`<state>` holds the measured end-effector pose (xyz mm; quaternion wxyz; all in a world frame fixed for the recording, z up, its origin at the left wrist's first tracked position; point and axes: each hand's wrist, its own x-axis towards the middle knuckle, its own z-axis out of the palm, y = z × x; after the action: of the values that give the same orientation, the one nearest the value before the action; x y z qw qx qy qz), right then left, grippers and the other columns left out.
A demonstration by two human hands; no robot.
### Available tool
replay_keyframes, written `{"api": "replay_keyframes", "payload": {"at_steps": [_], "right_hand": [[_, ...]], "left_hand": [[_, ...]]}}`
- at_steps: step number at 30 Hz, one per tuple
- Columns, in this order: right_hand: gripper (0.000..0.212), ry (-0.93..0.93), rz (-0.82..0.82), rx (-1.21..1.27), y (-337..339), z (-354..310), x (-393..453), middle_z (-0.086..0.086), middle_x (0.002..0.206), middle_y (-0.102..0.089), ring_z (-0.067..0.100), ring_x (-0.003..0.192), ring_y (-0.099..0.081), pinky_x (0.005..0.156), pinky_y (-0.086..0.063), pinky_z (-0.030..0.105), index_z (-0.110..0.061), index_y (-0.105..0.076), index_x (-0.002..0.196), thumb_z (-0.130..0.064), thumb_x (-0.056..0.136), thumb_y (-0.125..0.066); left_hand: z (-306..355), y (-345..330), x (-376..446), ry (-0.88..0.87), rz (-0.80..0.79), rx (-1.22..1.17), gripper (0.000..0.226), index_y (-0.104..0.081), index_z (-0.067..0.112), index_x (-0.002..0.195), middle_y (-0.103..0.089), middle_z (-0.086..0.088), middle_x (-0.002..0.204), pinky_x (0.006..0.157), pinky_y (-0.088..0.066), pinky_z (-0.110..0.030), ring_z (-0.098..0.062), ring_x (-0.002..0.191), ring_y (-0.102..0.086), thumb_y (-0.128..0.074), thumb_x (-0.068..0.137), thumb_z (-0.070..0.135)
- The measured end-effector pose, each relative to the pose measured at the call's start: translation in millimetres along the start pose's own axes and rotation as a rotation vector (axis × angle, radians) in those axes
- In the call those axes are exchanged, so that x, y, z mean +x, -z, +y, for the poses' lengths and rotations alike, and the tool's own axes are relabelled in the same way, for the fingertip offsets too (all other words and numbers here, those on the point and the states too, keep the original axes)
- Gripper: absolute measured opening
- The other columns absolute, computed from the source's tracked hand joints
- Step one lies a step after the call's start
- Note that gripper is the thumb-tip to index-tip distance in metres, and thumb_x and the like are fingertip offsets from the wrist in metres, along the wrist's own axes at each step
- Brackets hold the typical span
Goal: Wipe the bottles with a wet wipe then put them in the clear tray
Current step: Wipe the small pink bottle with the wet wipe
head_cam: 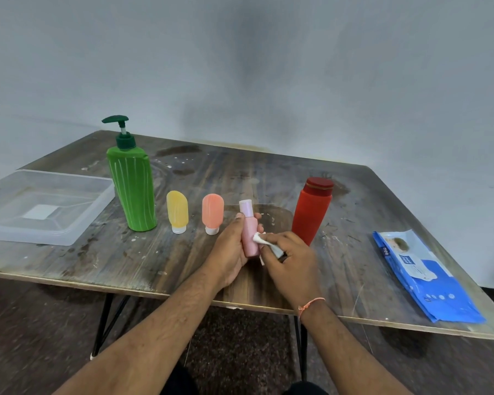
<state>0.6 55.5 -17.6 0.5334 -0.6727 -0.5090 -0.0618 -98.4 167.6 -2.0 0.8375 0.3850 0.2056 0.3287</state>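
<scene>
At the far left of the worn wooden table (pixel 160 260) sits the clear tray (pixel 77 223), with only a pale square showing at its bottom. Just right of it stands a tall green pump bottle (pixel 133 192), upright. Next come two small tubes standing on their white caps, a yellow tube (pixel 177 210) and then an orange-pink tube (pixel 212 211), near each other but apart.

Right of these, near the table's front edge, the left hand (pixel 230 252) is curled around a pink bottle (pixel 249 233), thumb on its left side and fingertips showing behind it; the bottle points up and away, its pale cap clear of the hand. The right hand (pixel 290 263) is closed on a white wet wipe (pixel 261 240), pressing it against the bottle's right side.

Just behind the right hand stands a red bottle (pixel 311 212), leaning slightly. At the near right edge lies a blue pack of wipes (pixel 422 275), flat.
</scene>
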Motion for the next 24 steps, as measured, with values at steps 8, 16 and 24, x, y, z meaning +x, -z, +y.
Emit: {"api": "replay_keyframes", "payload": {"at_steps": [8,16,24], "right_hand": [[0.03,0.188,-0.133,-0.126,-1,-12,-8,-0.013,0.097,-0.069,0.003,0.097,-0.07,0.085,-0.058,0.022,-0.032,-0.085,0.109,-0.015,0.087,-0.079],[0.026,0.113,0.006,-0.147,2,-7,-6,-0.013,0.102,-0.068,-0.001,0.095,-0.066,0.081,-0.053,0.015,-0.028,-0.083,0.116,-0.015,0.093,-0.081],[0.016,0.215,-0.071,-0.2,-1,-10,-9,-0.006,0.094,-0.068,0.012,0.091,-0.07,0.075,-0.06,0.035,-0.023,-0.084,0.099,-0.019,0.087,-0.074]], "left_hand": [[2,-2,-3,-0.006,-0.025,0.039,0.047,-0.065,0.01,0.135,-0.069,-0.008,0.096,0.094,-0.062,-0.041,-0.029,0.104,-0.075,-0.034,0.115,0.04],[5,-3,-5,0.002,-0.062,0.045,0.045,-0.061,0.002,0.139,-0.072,-0.011,0.104,0.081,-0.064,-0.034,-0.022,0.099,-0.076,-0.039,0.115,0.034],[3,-5,-6,-0.027,-0.049,0.14,0.032,-0.063,-0.002,0.126,-0.076,-0.017,0.117,0.09,-0.065,-0.043,-0.032,0.111,-0.075,-0.05,0.112,0.025]]}}
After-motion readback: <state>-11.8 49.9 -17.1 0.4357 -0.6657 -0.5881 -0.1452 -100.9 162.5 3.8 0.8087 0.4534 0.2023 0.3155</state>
